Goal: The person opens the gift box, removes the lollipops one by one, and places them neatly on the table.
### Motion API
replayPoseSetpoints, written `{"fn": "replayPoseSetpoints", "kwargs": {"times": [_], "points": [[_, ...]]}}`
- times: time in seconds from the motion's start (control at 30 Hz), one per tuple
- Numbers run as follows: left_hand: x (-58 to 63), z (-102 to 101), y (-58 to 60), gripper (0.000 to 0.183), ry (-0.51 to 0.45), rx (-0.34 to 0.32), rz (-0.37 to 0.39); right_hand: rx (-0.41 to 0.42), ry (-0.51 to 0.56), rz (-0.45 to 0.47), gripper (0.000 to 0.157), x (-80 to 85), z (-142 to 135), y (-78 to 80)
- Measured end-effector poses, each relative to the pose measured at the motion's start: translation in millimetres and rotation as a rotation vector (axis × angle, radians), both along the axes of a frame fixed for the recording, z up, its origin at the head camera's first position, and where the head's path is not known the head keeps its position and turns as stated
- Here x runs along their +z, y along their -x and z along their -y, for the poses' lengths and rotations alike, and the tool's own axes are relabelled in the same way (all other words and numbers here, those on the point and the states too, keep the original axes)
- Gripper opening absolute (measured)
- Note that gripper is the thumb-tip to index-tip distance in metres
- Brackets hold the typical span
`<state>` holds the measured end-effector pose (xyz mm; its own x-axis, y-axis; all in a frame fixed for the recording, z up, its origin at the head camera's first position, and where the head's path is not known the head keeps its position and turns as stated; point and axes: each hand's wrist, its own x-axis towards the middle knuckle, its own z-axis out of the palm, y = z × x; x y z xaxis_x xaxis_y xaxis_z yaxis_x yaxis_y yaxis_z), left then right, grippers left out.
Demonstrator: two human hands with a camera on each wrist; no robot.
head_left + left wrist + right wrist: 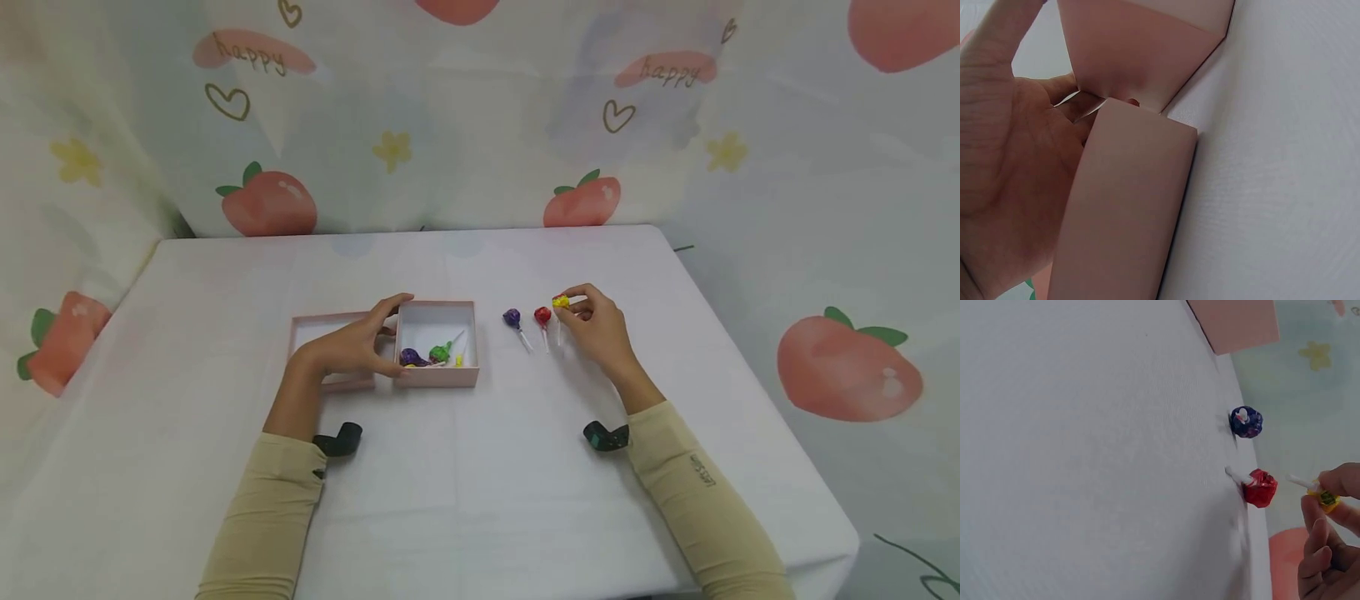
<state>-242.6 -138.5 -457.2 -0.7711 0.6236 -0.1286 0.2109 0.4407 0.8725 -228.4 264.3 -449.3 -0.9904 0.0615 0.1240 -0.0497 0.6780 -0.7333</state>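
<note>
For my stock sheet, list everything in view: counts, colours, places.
box: one, pink, mid-table
tray: one, pink, left of box
lollipops inside box: count unclear, purple and green included
loose lollipops: two, purple and red, right of box
held lollipop: one, yellow, beside the red
tablecloth: one, white, underneath
backdrop: one, pale, behind
wrist cameras: two, black, at wrists
sleeves: two, tan, on forearms
left hand: one, gripping box
right hand: one, pinching held lollipop

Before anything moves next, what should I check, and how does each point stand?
1. Yellow lollipop pinched in the right grip: ok.
2. Left grip holding the pink box: ok.
3. Room inside the box: ok, bare white floor shows.
4. Everything in the box visible: not ok, its near wall hides part.
5. Red lollipop outside the box: ok.
6. Yellow wrapper sealed: cannot tell.
</note>
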Motion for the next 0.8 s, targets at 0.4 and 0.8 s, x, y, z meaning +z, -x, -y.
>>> {"fn": "replayPoseSetpoints", "kwargs": {"times": [0.4, 0.8], "points": [[-0.1, -1.0, -1.4, 0.12, 0.0, -0.002, -0.002, -0.042, -0.018, 0.088, 0.031, -11.3, -21.3, 2.0], [-1.3, -0.4, 2.4, 0.12, 0.007, 0.0, 0.001, -0.081, -0.057, 0.137, 0.032, -10.7, -27.2, 4.1]]}}
